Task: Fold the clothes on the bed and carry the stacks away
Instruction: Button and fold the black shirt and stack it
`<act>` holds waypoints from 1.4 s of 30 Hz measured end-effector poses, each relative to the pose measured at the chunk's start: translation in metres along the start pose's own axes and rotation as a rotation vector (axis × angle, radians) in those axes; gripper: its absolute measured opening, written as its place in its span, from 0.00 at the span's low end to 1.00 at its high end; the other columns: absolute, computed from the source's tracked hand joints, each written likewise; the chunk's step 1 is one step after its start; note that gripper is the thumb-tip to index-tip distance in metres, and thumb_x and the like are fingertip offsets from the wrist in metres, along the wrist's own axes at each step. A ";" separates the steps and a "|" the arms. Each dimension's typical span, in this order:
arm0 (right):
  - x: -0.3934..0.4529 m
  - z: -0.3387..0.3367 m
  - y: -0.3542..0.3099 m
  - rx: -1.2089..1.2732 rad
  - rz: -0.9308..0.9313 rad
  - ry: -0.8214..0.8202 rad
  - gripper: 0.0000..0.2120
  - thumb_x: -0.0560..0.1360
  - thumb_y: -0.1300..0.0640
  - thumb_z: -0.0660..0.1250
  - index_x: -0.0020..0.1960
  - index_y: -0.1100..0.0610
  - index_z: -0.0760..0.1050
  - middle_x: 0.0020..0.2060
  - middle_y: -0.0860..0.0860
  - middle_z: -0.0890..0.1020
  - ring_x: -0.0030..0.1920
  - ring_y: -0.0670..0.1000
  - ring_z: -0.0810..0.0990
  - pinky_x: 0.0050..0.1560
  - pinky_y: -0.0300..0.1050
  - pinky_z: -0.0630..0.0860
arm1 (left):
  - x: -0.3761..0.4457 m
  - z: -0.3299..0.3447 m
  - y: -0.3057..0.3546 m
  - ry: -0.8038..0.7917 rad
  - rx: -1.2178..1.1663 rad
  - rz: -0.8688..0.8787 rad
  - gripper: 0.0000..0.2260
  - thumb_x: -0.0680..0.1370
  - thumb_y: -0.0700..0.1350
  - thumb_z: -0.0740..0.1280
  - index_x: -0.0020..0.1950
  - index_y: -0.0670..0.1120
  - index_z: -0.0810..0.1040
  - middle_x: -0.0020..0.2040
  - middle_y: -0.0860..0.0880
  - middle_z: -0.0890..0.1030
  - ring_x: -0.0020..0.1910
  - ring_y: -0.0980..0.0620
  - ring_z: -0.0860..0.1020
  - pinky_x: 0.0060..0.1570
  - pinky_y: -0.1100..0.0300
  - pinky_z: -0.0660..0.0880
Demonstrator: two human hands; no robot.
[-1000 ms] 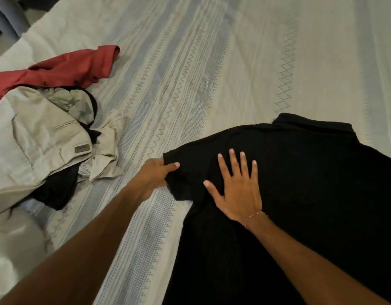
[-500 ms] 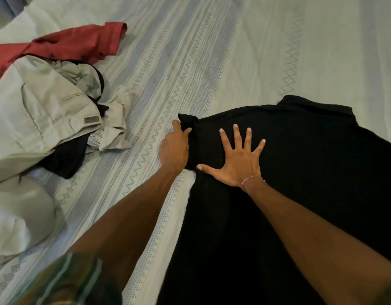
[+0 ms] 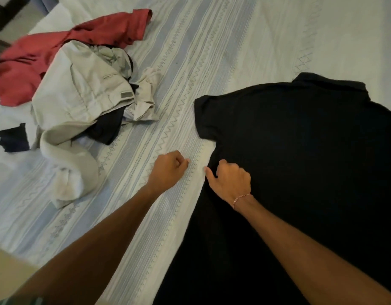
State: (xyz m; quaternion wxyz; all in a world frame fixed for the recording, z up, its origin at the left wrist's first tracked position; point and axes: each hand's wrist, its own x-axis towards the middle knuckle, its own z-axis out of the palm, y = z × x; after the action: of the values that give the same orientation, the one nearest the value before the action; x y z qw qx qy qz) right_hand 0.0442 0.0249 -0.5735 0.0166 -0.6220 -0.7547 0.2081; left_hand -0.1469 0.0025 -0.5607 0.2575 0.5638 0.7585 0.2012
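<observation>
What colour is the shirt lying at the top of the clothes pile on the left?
Red; the shirt shows best in the head view.

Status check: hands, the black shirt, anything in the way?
Left hand curled, empty. Right hand gripping black shirt edge. Unfolded pile off left.

Under my hands the shirt (image 3: 300, 161) is plain black all over. The bedsheet (image 3: 212, 40) is pale white with soft blue stripes and fine zigzag and diamond stitching. In the heap to my left I see a red garment (image 3: 80, 40), beige trousers (image 3: 80, 95) with a small grey tag, and a dark navy piece (image 3: 13, 137)
</observation>
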 end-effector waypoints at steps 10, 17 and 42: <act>-0.010 -0.009 -0.008 0.439 0.086 -0.234 0.11 0.81 0.49 0.63 0.42 0.52 0.75 0.41 0.54 0.83 0.43 0.56 0.84 0.51 0.56 0.81 | -0.146 0.002 -0.016 -0.528 -0.063 -0.290 0.16 0.72 0.54 0.77 0.41 0.41 0.83 0.32 0.48 0.84 0.30 0.53 0.83 0.42 0.62 0.81; -0.053 0.000 -0.016 0.226 0.063 -0.338 0.24 0.74 0.34 0.67 0.40 0.56 0.75 0.39 0.53 0.81 0.38 0.53 0.82 0.40 0.48 0.79 | -0.209 0.012 -0.020 -0.361 0.119 -0.236 0.15 0.77 0.55 0.71 0.39 0.46 0.76 0.35 0.50 0.79 0.36 0.51 0.79 0.40 0.56 0.76; -0.091 -0.068 0.068 0.939 0.490 -0.303 0.09 0.82 0.54 0.65 0.58 0.57 0.78 0.43 0.54 0.81 0.40 0.50 0.81 0.38 0.42 0.77 | -0.280 0.040 0.097 -0.308 0.546 0.146 0.07 0.79 0.44 0.67 0.50 0.46 0.69 0.48 0.46 0.80 0.43 0.43 0.81 0.36 0.53 0.66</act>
State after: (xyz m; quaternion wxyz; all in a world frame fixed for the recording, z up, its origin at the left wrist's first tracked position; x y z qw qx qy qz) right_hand 0.1478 -0.0315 -0.5132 0.1344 -0.6684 -0.4079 0.6073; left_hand 0.0158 -0.2384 -0.4886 0.1935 0.6888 0.6941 -0.0797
